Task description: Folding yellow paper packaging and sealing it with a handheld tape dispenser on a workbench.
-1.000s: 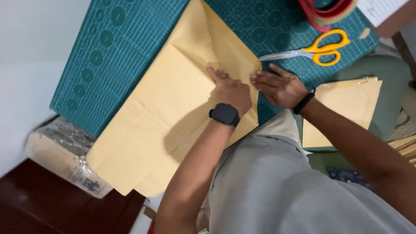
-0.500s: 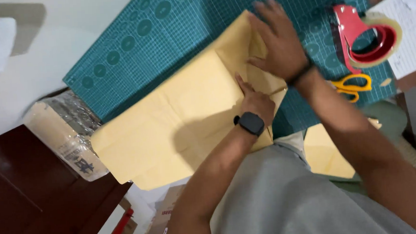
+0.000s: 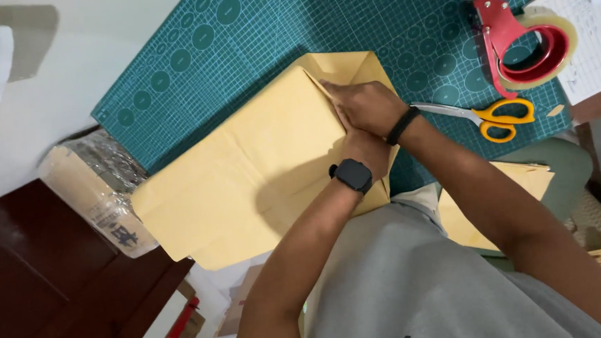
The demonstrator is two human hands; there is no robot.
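- Grey garment, lower frame: the person's torso, nearest the camera; both forearms run out from it toward the work.
- Loose tan sheets (image 3: 501,199): lie beside the right forearm, on a green seat edge, apart from the work.
- Left hand (image 3: 367,152): black smartwatch (image 3: 353,175) at the wrist. The hand rests flat on the near right part of the tan paper, fingers together and pressed down, clamped on nothing. The right hand partly covers it.
- Right hand (image 3: 366,107): black band (image 3: 401,125) at the wrist. It lies palm down just beyond the left hand, fingers together, fingertips at the slanted crease of the folded corner. It presses and grips nothing.
- Tan paper (image 3: 246,172): a large folded sheet or envelope, lying half on the cutting mat and half over the table edge. Its long axis runs from the near left to the far right. The folded corner (image 3: 346,67) sits at its far right end, directly beyond the right hand's fingertips; the right hand is the nearer to it.
- Green cutting mat (image 3: 253,48): gridded, under the far half of the paper.
- Yellow-handled scissors (image 3: 489,114): on the mat, just right of the right wrist, blades pointing toward it.
- Red tape dispenser (image 3: 523,44): clear roll, far right of the mat, well apart from both hands.
- Clear plastic packet (image 3: 96,190): on the left, touching the paper's left edge.
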